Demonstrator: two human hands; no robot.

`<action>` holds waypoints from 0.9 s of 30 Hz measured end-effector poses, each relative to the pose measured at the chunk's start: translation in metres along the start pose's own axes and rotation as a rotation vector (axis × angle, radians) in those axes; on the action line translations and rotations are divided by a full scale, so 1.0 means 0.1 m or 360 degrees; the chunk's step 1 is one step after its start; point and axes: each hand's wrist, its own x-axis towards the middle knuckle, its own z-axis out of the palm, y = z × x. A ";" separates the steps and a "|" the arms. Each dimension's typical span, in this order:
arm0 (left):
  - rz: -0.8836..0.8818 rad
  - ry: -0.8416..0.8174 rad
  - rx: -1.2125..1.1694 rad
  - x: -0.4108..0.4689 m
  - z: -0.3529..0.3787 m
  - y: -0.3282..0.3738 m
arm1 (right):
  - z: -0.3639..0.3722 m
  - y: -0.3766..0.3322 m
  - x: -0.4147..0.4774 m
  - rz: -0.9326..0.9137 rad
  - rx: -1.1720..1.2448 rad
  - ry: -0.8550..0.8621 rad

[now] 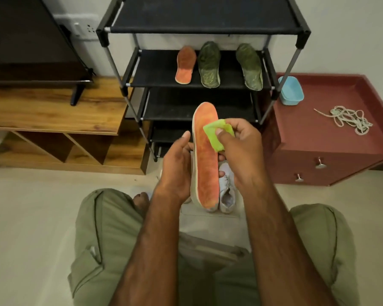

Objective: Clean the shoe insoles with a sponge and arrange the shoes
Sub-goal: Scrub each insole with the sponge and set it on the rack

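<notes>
Two hands at work, centre of frame. Left hand [177, 166] grips an orange insole [206, 157] along its left edge, thumb up, fingers wrapped behind; insole held lengthwise, toe end pointing to the upper frame. Right hand [239, 146] pinches a yellow-green sponge [218, 133] between thumb and fingers, pressed to the insole's upper right part. Below the insole, on the pale floor, a white shoe [227, 191] with laces; a second pale shape just left of it, mostly hidden, cannot tell what.

Upper centre: black shoe rack [128, 69]. On its second shelf, three insoles lying flat: one orange [185, 65] at left, two dark green [209, 64] [249, 66] to its right, well apart from each other.

Right of frame: reddish-brown cabinet [314, 146], with a blue tub [291, 90] near the rack's post and a tangle of pale laces [349, 119]. Left: wooden unit [53, 111]. Bottom: person's knees in olive trousers.
</notes>
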 end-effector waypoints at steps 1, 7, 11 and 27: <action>-0.0011 0.0013 -0.0020 -0.03 -0.03 -0.04 | 0.00 0.03 -0.05 0.0014 -0.0040 -0.0025; -0.0011 0.0074 -0.0065 -0.19 0.02 -0.13 | 0.05 0.13 -0.26 0.0035 -0.0136 -0.0111; -0.0042 0.0116 -0.0165 -0.17 0.02 -0.18 | 0.04 0.19 -0.27 0.0017 -0.0218 -0.0132; -0.0085 -0.0029 -0.0082 -0.04 0.17 -0.26 | 0.01 0.09 -0.12 -0.0440 -0.0763 0.0153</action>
